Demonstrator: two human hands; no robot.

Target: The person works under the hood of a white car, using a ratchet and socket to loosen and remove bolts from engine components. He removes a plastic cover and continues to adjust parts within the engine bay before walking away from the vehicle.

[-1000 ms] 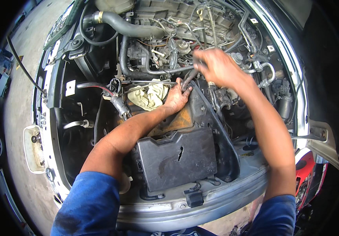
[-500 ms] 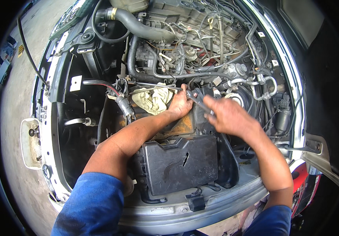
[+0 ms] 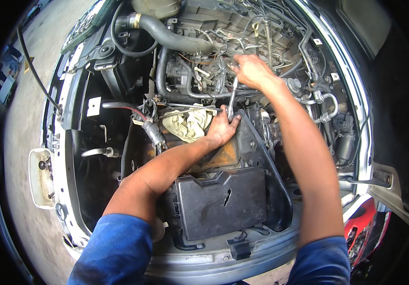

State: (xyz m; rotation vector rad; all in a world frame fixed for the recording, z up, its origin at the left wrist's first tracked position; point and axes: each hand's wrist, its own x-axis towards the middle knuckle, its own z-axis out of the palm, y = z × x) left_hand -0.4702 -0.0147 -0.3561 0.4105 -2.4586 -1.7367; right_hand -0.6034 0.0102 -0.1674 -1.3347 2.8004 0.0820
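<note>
A metal wrench [image 3: 233, 97] stands tilted over the middle of the engine bay. My left hand [image 3: 221, 129] is closed at its lower end, with fingers on both sides of the tool's head. What the head sits on is hidden by that hand. My right hand [image 3: 253, 71] grips the far end of the handle, above the hoses and engine parts. Beside my left hand lies a crumpled pale yellow cloth [image 3: 188, 123], with a thin metal rod [image 3: 185, 105] along its far edge. A rusty brown metal plate [image 3: 221, 154] shows beneath my left wrist.
Nearest me is a black plastic box [image 3: 221, 204] with a split in its cover. A thick grey hose [image 3: 166, 35] curves across the far left. A loose cable connector [image 3: 153, 130] rises near my left forearm. Metal pipes [image 3: 325, 109] lie to the right.
My right hand has swung away from me and slightly left, turning the wrench handle from pointing towards the near right to pointing away. The left hand stays at the head.
</note>
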